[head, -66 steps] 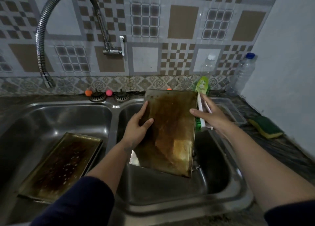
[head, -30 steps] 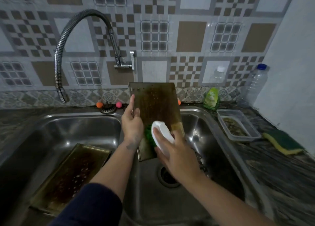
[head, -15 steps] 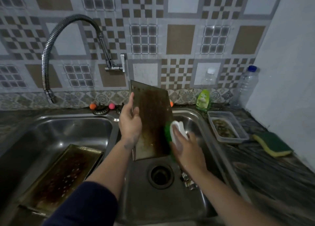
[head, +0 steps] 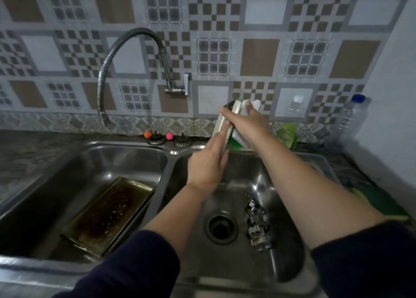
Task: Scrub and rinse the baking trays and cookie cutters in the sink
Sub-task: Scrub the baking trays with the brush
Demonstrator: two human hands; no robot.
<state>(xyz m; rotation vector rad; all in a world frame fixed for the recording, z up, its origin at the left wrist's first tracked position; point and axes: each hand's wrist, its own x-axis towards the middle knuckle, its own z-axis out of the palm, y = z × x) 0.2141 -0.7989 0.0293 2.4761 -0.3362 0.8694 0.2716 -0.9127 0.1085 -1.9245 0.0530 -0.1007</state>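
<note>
My left hand [head: 208, 162] grips the baking tray [head: 221, 126] edge-on, upright over the right sink basin [head: 279, 237]. My right hand [head: 249, 122] holds the scrub brush [head: 242, 138] against its far face (bristles green). Second tray [head: 108, 212] lies in the left basin; cookie cutters [head: 257, 225] beside the drain [head: 221, 227].

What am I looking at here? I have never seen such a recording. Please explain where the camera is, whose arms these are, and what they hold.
There is no machine here. The one camera sits on a person's head and looks down, so the two arms are that person's own. The left hand holds a baking tray up on its edge above the right sink basin. The right hand presses a white brush with green bristles against it. A second, dirty tray lies in the left basin, and metal cookie cutters lie beside the drain. The faucet shows no running water.
</note>
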